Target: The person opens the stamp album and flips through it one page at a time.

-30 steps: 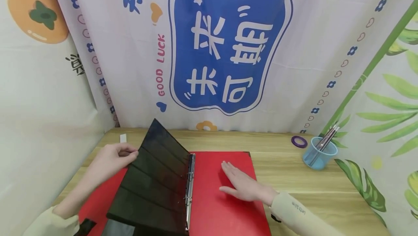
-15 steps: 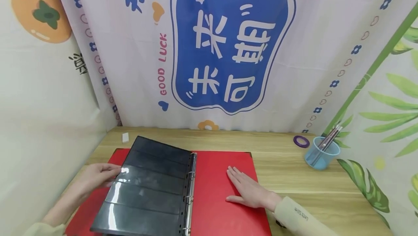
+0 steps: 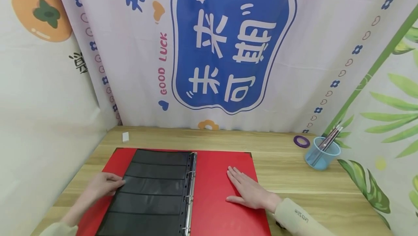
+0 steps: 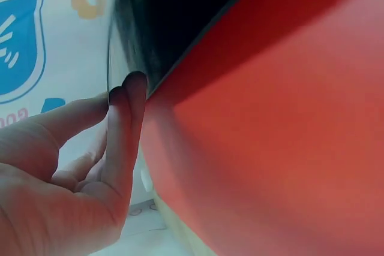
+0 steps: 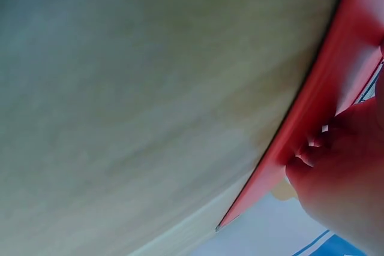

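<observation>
An open red ring binder lies on the wooden table, with metal rings along its spine. Over its left cover lies a black pocket page, divided into several horizontal strips and held in the rings. My left hand pinches the outer left edge of that page between thumb and fingers. In the left wrist view, the page edge runs between the fingertips just above the red cover. With fingers straight, my right hand rests flat on the right inside cover.
A blue cup holding several pens stands at the back right, beside a purple ring. A small white block sits at the back left. A printed curtain hangs behind the table.
My left hand has lowered the black page from standing upright to lying over the left cover. My right hand has settled slightly to the right on the red cover.
</observation>
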The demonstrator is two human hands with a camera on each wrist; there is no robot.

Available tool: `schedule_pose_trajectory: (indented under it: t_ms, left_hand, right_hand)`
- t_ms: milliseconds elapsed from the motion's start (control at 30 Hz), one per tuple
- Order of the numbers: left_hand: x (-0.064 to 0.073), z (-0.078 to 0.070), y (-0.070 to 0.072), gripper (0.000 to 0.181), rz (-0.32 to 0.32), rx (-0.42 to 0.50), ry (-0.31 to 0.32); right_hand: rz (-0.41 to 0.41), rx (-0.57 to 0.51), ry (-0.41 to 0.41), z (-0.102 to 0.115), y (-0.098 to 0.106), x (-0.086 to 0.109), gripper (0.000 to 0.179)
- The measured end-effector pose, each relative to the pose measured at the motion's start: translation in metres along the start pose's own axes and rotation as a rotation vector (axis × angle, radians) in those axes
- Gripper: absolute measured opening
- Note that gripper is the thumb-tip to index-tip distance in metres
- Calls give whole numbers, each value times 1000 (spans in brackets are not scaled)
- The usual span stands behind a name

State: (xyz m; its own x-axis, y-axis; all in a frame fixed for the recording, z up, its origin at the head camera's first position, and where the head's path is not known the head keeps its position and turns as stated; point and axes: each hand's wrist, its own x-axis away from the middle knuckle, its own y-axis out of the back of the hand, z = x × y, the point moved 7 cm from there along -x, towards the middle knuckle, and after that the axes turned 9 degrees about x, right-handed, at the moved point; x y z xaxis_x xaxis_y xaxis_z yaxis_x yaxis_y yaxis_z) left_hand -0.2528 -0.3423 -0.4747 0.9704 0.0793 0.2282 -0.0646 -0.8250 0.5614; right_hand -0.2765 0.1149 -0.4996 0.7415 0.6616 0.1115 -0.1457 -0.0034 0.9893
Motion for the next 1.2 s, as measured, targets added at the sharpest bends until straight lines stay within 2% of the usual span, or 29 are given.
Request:
schedule_pose_trajectory:
  t_ms: [133,267,467,633,900,1100,1200]
  left_hand:
    - [0,0,-2,40,-35,-101,-8]
    - [2,-9,-3,34,-109,-216,-75]
    - [3,-18,-10,30,-148,-282,-123]
    - [2,-18,-13,26,-156,-313,-155]
    - [-2,-22,-15,19,-124,-339,-182]
    - [-6,-41,-22,15,-133,-365,-208]
    - [-12,-57,-29,18,-160,-349,-269]
  right_hand:
    - [11,3,-3,-1,-1,-2,90]
    - [26,15,-12,-2,-4,-4,90]
    - [37,15,-23,-3,-5,-4,90]
    - [34,14,-25,-3,-4,-4,90]
    - [27,10,-26,-5,-4,-5,90]
    - [31,-27,-32,-5,-3,-3,91]
    - [18,-90,-48,-7,5,-4,90]
